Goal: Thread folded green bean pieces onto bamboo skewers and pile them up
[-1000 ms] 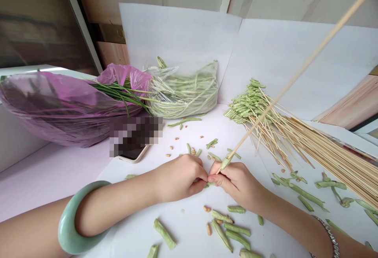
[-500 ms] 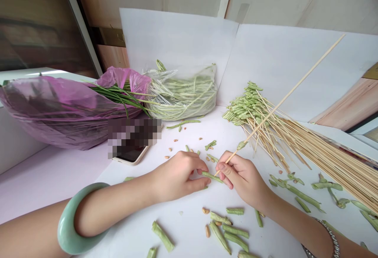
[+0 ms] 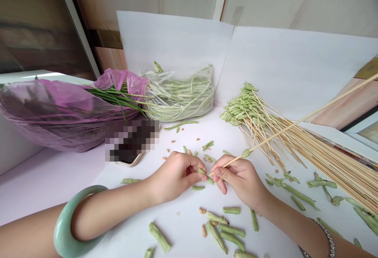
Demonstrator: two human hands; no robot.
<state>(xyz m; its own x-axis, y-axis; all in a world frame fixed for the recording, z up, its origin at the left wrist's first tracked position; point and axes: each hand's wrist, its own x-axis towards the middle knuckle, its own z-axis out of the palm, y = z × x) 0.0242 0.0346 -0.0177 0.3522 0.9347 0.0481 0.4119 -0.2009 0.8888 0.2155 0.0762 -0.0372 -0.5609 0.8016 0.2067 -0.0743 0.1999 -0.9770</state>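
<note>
Between its thumb and fingers, my left hand [image 3: 180, 175] pinches a short piece of green bean [image 3: 206, 174]. My right hand [image 3: 238, 175] grips a long bamboo skewer [image 3: 283, 131] near its lower tip. That tip meets the bean piece; whether it has gone in, I cannot tell. A bit of bean [image 3: 245, 153] is threaded on the skewer just above my right hand. Cut bean pieces [image 3: 233, 229] and small tan seeds [image 3: 202, 211] lie on the white surface in front of my hands.
At the back right, skewers topped with beans [image 3: 243, 104] lie beside a long bundle of bare skewers [image 3: 333, 152]. A clear bag of long beans [image 3: 183, 96], a purple bag of green stalks [image 3: 59, 112] and a phone [image 3: 130, 159] are at the back left.
The skewer has swung lower, its far end now reaching past the right edge. My left fingers have closed on the bean piece, which has turned and come off the table with the skewer tip against it.
</note>
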